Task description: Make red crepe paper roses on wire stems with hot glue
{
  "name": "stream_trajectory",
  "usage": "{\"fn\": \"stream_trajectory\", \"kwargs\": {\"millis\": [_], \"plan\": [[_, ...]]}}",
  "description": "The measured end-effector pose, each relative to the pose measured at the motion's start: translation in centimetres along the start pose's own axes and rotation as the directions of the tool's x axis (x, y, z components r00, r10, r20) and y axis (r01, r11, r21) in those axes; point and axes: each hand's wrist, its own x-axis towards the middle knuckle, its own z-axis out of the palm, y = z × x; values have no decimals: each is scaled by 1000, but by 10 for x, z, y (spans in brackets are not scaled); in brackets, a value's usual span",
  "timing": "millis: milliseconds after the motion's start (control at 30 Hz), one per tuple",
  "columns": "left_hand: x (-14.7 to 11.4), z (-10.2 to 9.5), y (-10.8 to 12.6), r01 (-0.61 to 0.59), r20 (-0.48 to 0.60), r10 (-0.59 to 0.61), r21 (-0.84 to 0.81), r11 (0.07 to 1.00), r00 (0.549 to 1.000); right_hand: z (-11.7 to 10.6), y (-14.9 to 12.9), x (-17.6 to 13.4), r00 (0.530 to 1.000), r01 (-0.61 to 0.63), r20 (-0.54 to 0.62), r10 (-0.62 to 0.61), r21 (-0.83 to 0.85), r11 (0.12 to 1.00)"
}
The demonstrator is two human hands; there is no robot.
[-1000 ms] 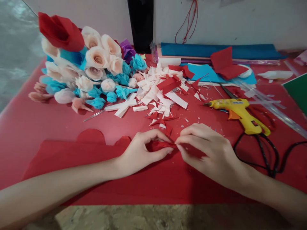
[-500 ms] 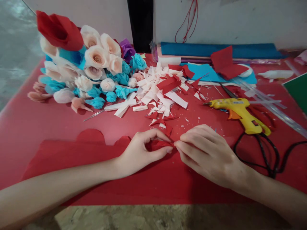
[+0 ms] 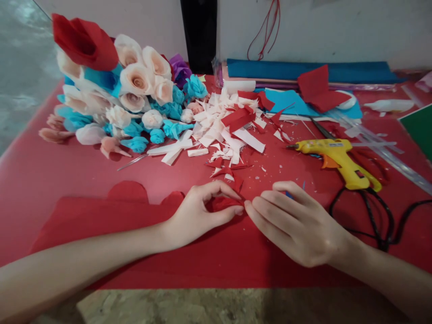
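Observation:
My left hand (image 3: 205, 209) pinches a small piece of red crepe paper (image 3: 224, 204) between thumb and fingers. My right hand (image 3: 293, 220) is closed at the pointed right end of that piece, fingertips touching it and the thumb hidden. Its forefinger is bent up away from the other fingers. Behind that forefinger a bit of something blue (image 3: 289, 194) shows, too hidden to name. Under my left forearm lies a wide red sheet (image 3: 97, 220) with rounded, scalloped pieces (image 3: 128, 192) at its upper edge.
Paper flowers (image 3: 137, 81) crowd the back left. White and red paper scraps (image 3: 219, 121) are heaped mid-table, tweezers (image 3: 131, 162) beside them. A yellow glue gun (image 3: 337, 157) with a black cord (image 3: 371, 216) lies right, near clear sticks (image 3: 388, 148) and a white bottle (image 3: 389, 105).
My right forefinger has lifted and bent away from the paper, and the hand has turned slightly, uncovering the blue bit. My left hand keeps its pinch in the same place.

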Motion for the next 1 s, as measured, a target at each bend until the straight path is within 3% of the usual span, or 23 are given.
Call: {"fn": "stream_trajectory", "kwargs": {"millis": [300,433,533,600,700,800,900,1000], "plan": [[2,-1,2,63,-5,-64,-133,989,998,3,3,-4,999,32,29,-30,-83,996],[2,-1,3,71,-23,-75,-162,984,997,4,5,-5,999,23,-26,-25,-48,999],[2,-1,1,31,-10,-33,-153,988,999,4,6,-3,995,-45,-92,48,33,998],[1,-2,0,-9,0,9,-147,989,1000,2,6,1,977,-143,-133,164,154,978],[1,-2,-1,-36,14,39,-130,991,999,-3,6,5,907,-348,-93,411,384,855],[1,-2,0,-38,27,41,-96,995,999,-7,8,7,820,-529,99,564,508,680],[1,-4,1,-41,36,45,-94,995,998,-6,9,8,768,-620,323,553,593,514],[4,-4,3,-23,20,26,-158,987,999,-3,8,10,734,-656,429,526,647,388]]}}
